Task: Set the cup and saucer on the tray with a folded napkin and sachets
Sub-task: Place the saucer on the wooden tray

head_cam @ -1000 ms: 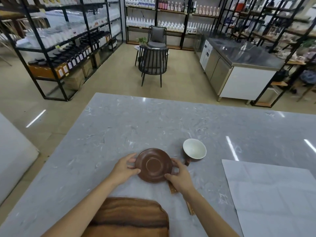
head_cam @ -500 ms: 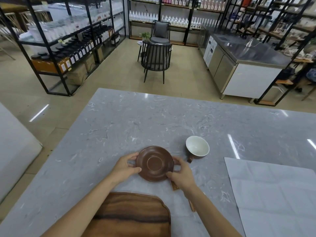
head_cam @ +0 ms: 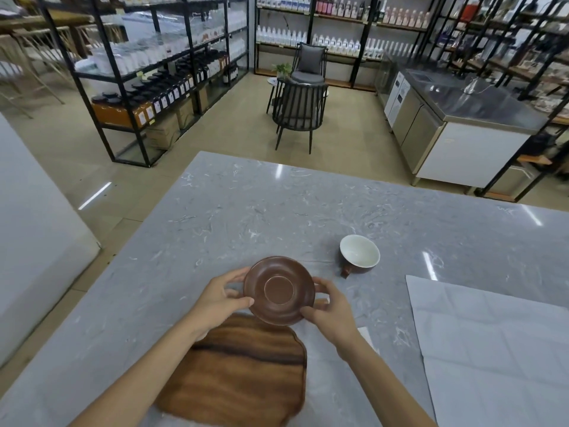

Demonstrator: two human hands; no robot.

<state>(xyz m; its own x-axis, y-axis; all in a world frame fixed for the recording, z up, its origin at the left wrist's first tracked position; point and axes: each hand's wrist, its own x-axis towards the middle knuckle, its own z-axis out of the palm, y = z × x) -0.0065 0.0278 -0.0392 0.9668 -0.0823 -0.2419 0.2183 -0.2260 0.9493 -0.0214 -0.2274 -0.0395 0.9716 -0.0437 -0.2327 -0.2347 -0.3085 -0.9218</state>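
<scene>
A brown saucer (head_cam: 279, 290) is held between both hands above the far edge of the wooden tray (head_cam: 240, 374). My left hand (head_cam: 220, 298) grips its left rim with thumb and fingers. My right hand (head_cam: 331, 312) grips the right rim. A brown cup (head_cam: 359, 253) with a white inside stands on the grey table to the right, handle pointing toward me. A large white unfolded napkin (head_cam: 492, 349) lies flat at the right. A brown sachet (head_cam: 321, 301) peeks out behind my right hand; most of it is hidden.
The grey marble table (head_cam: 261, 211) stretches ahead, its far edge toward the floor. Beyond it stand a dark chair (head_cam: 298, 112), black shelving racks (head_cam: 154, 72) with bottles, and a steel counter (head_cam: 462, 118) at the right.
Both hands have lifted the saucer off the table and brought it toward me, over the tray's far edge. The cup has stayed in place.
</scene>
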